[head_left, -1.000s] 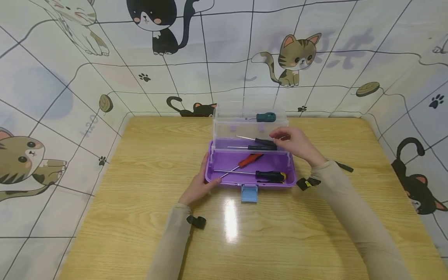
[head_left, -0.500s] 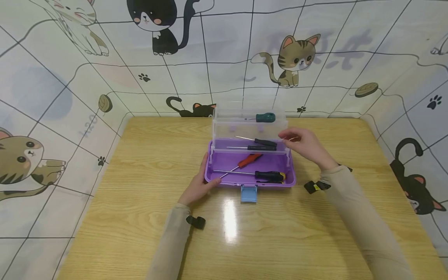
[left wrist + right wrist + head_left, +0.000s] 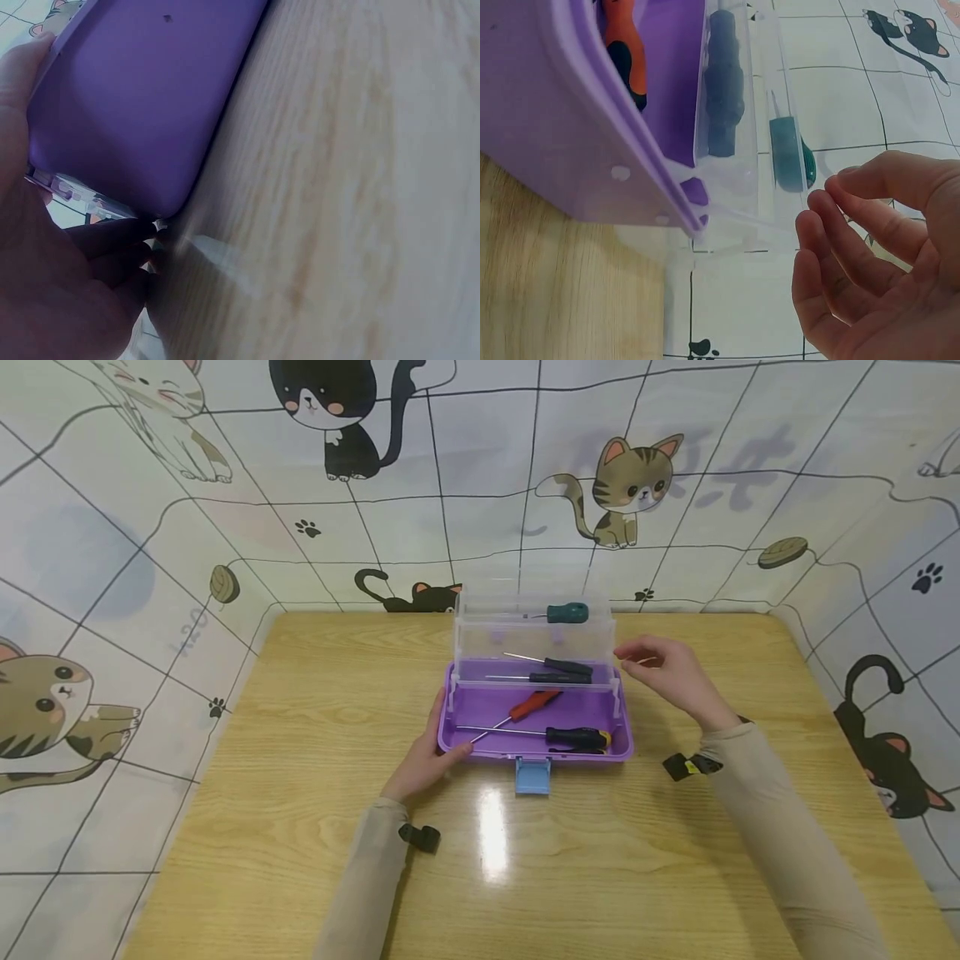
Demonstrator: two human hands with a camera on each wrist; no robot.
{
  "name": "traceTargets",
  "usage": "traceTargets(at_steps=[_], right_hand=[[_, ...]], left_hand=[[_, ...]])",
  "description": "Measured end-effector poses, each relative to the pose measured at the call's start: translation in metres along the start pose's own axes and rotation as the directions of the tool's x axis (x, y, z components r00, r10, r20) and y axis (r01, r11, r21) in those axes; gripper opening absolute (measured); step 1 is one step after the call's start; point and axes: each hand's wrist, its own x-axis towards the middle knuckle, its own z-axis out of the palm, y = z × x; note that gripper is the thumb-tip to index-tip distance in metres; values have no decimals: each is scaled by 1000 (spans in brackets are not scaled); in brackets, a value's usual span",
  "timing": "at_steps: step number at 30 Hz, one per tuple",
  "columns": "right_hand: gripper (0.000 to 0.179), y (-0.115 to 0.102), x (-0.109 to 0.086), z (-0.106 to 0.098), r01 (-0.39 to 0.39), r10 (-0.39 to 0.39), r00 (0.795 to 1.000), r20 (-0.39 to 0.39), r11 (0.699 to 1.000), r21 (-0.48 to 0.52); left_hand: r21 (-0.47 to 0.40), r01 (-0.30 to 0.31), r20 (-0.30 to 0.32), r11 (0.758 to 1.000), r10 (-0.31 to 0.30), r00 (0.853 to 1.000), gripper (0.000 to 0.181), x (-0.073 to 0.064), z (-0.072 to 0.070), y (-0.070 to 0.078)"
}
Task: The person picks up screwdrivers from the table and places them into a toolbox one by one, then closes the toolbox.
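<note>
A purple toolbox [image 3: 536, 757] stands with its clear lid [image 3: 480, 639] raised. My left hand [image 3: 422, 764] grips its left front corner, thumb at the rim and fingers along the side. Inside lie a red-handled screwdriver [image 3: 536, 703] and a black-and-yellow one [image 3: 577, 737], with a smaller black handle [image 3: 577, 750] beside it. Two black screwdrivers, an upper one [image 3: 567, 666] and a lower one [image 3: 560, 678], rest in a clear tray farther back. Higher up is a short teal screwdriver [image 3: 567, 612]. My right hand [image 3: 667, 672] hovers beside the box's right end, fingers loosely bent, nothing in them.
A blue latch [image 3: 532, 777] hangs down at the box front. The wooden table [image 3: 300, 860] reaches up to a cat-print backdrop [image 3: 487, 527] behind and at both sides. A dark tip [image 3: 744, 719] shows just beyond my right sleeve.
My right hand has drawn away to the right from the black screwdrivers, past the box's edge. Its sleeve now covers most of a dark stick-like piece. My left hand has stayed in place.
</note>
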Motion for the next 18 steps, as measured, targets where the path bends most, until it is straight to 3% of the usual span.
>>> traceTargets(at_steps=[6,18], right_hand=[[22,7,-7,-7,-53,53,998,-18,999,5],[26,23,-20,-16,-66,66,998,-12,998,-15]], left_hand=[[-4,8,0,1000,-8,1000,100,0,1,-2],[-8,55,-5,998,-55,998,101,-1,1,2]])
